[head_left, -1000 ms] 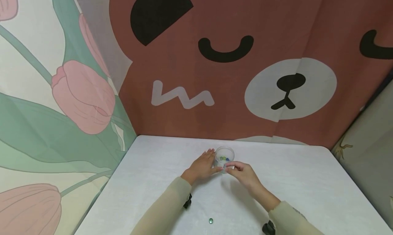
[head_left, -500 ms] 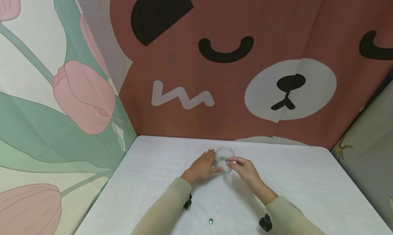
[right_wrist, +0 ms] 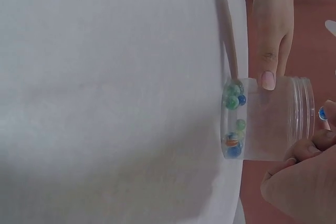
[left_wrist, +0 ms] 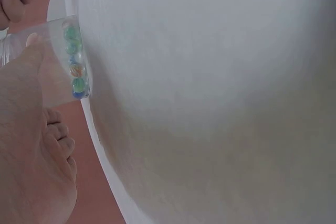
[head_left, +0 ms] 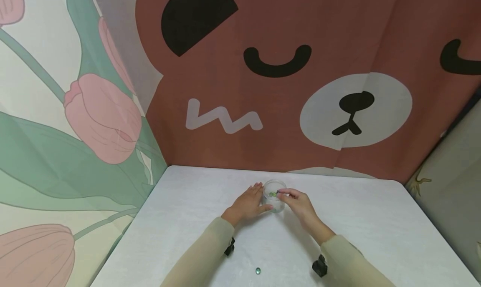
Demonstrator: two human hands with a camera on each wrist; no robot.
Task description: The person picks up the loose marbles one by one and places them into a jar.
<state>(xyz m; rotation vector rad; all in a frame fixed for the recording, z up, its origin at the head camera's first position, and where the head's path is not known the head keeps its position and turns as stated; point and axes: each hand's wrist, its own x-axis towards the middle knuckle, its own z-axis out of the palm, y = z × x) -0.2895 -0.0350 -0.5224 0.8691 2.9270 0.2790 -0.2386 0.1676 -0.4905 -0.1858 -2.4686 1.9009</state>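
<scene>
A clear plastic jar with a threaded neck stands upright near the table's far side. Green, blue and orange-swirled marbles lie on its bottom. My left hand holds the jar from the left, thumb across the near wall and fingers along the side. Over the mouth, my right hand pinches a blue marble between thumb and fingertip. Its other fingers are bent close to the jar's rim in the right wrist view. One green marble lies alone on the table, nearer me.
A white cloth covers the table. Right behind its far edge hangs a brown bear-print curtain, and a tulip-print curtain hangs at the left. Each wrist carries a small black camera.
My right hand has risen from the jar's near side up to its mouth, carrying the blue marble. The left hand and the loose green marble have stayed in place.
</scene>
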